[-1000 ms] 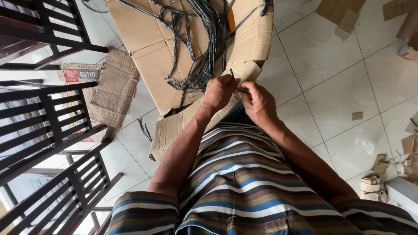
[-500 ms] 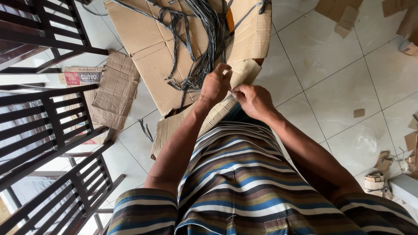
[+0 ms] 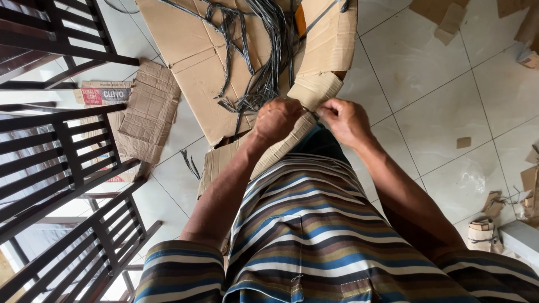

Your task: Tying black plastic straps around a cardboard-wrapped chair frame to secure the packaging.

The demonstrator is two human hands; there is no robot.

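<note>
1. Left hand (image 3: 276, 119) is closed, pinching the edge of a folded cardboard strip (image 3: 312, 90); knuckles face the camera.
2. Right hand (image 3: 344, 119) is closed too, fingertips gripping the same strip just right of the left hand; the two hands are nearly touching.
3. The cardboard strip sits mid-frame, just beyond the person's striped shirt (image 3: 306, 235), bent over and running down-left under the left hand.
4. Far of the hands, a big flattened brown cardboard sheet (image 3: 185, 50) lies on the floor with a bundle of grey wires (image 3: 264, 50) on it, loose ends fanned out left.
5. A curved brown cardboard piece (image 3: 331, 33) stands far right of the wires, with an orange patch at its inner edge.
6. Left, a smaller creased brown cardboard piece (image 3: 149, 112) lies flat; under its far-left corner is a box flap with a red rectangular label (image 3: 104, 95), white lettering.
7. Dark wooden slatted chairs (image 3: 62, 163) fill the left side.
8. Cardboard scraps (image 3: 449, 17) lie far right on the white tile floor (image 3: 449, 112); one small square scrap (image 3: 464, 142) sits right of the right arm.
9. A small roll-like bundle (image 3: 482, 233) sits near right; can't tell what it is.
</note>
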